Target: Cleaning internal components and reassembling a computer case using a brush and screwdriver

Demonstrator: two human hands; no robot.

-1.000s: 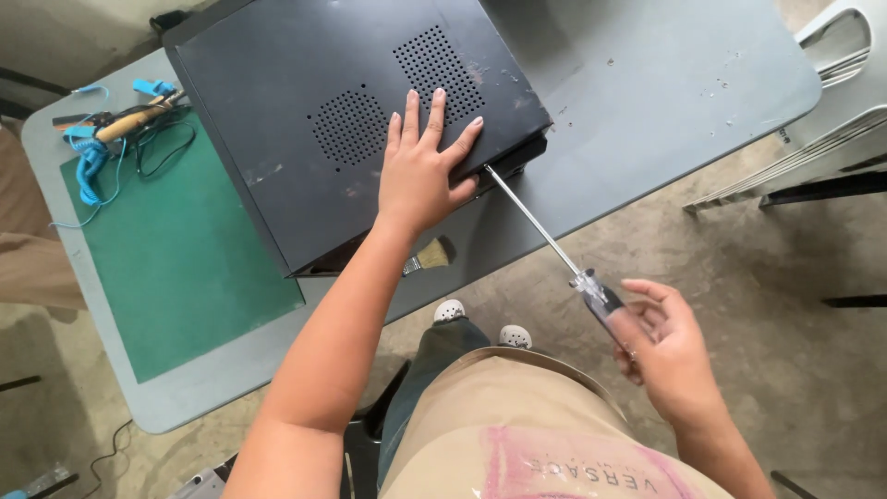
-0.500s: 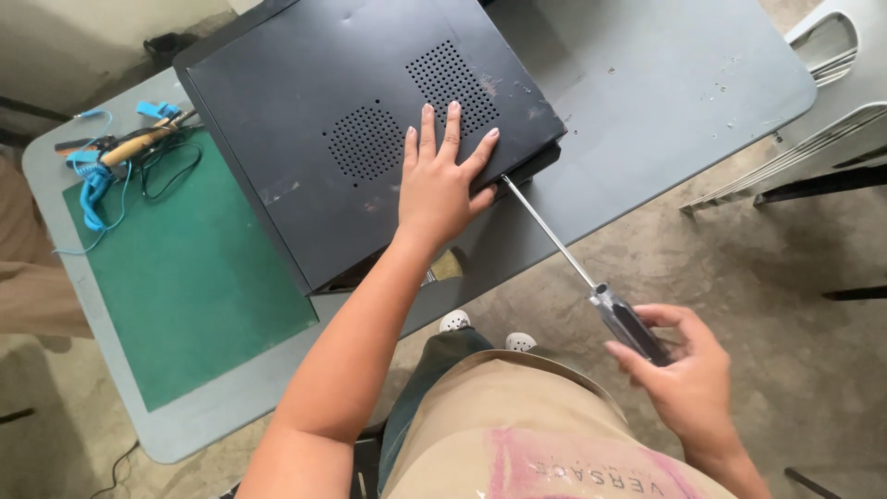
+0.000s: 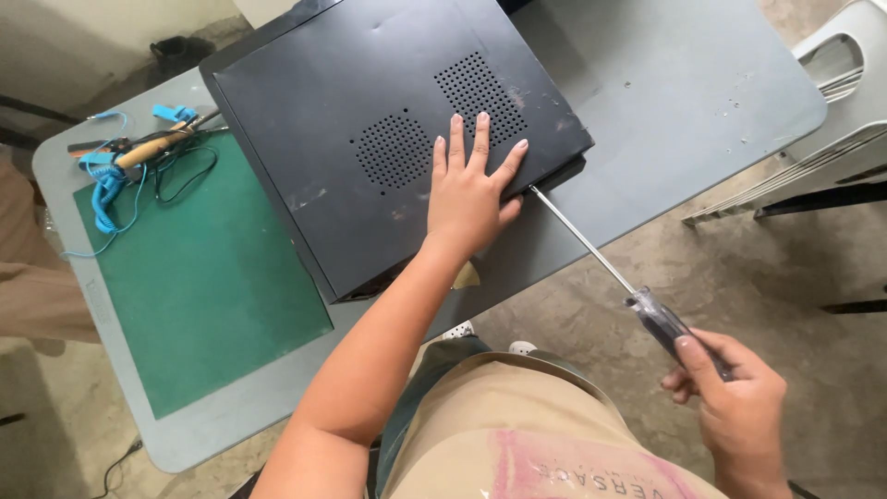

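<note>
**Screwdriver at the corner of a black case**

We see a black case (image 3: 388,139) lying flat on a grey tabletop (image 3: 684,102), its perforated vents facing up. The left hand (image 3: 471,199) lies open and flat on the case, fingers spread, near the case's right front corner. The right hand (image 3: 739,407) is closed around the dark handle of a long screwdriver (image 3: 610,273), held well off the tabletop's edge, above the floor. The shaft runs up and to the left, and its tip meets the side of the case just below the left hand's thumb.

Against the frame of half a second ago, we find the left hand in the same place on the case and the screwdriver at the same slant, tip at the same corner; the right hand's grip sits a little further back on the handle.

A green mat (image 3: 203,286) covers the tabletop's left part, beside the case. At its far corner lie a blue coiled cord (image 3: 106,189) and a wooden-handled tool (image 3: 152,148) among dark wires. A pale plastic chair (image 3: 850,74) stands at the right, on a bare concrete floor (image 3: 785,268). We sit close to the tabletop in a beige garment.
</note>
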